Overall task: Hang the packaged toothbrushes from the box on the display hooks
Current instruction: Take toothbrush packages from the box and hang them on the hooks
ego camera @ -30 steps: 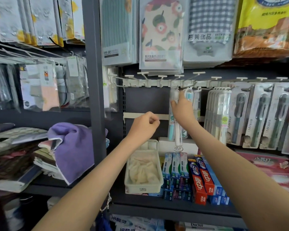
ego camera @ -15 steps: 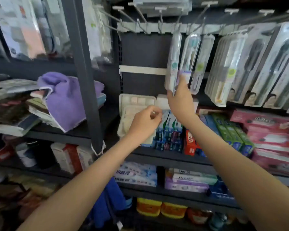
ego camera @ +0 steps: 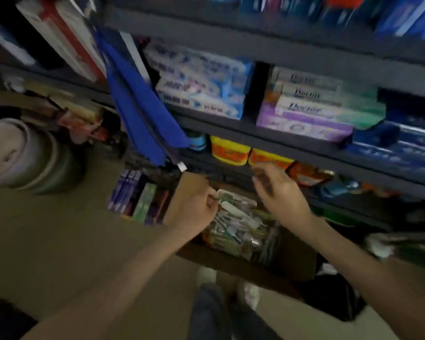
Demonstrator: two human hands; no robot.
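Observation:
The view is blurred and points down at the floor. A brown cardboard box (ego camera: 245, 265) stands against the bottom shelf, full of packaged toothbrushes (ego camera: 241, 229). My left hand (ego camera: 194, 207) is at the box's left rim, and its curled fingers pinch the top of a white packaged toothbrush (ego camera: 231, 207). My right hand (ego camera: 280, 195) hovers over the box's far side with its fingers spread and holds nothing. The display hooks are out of view.
Dark shelves (ego camera: 255, 133) hold toothpaste boxes (ego camera: 201, 84) and yellow tubs (ego camera: 228, 150). A blue cloth (ego camera: 142, 106) hangs from the upright. Small boxes (ego camera: 138, 197) and round pots (ego camera: 22, 155) stand on the floor at left. My shoes (ego camera: 206, 273) are just before the box.
The view has swung down from the hooks to the floor box. Both hands came down; the right hand has left the hung toothbrushes and the left now pinches a package in the box.

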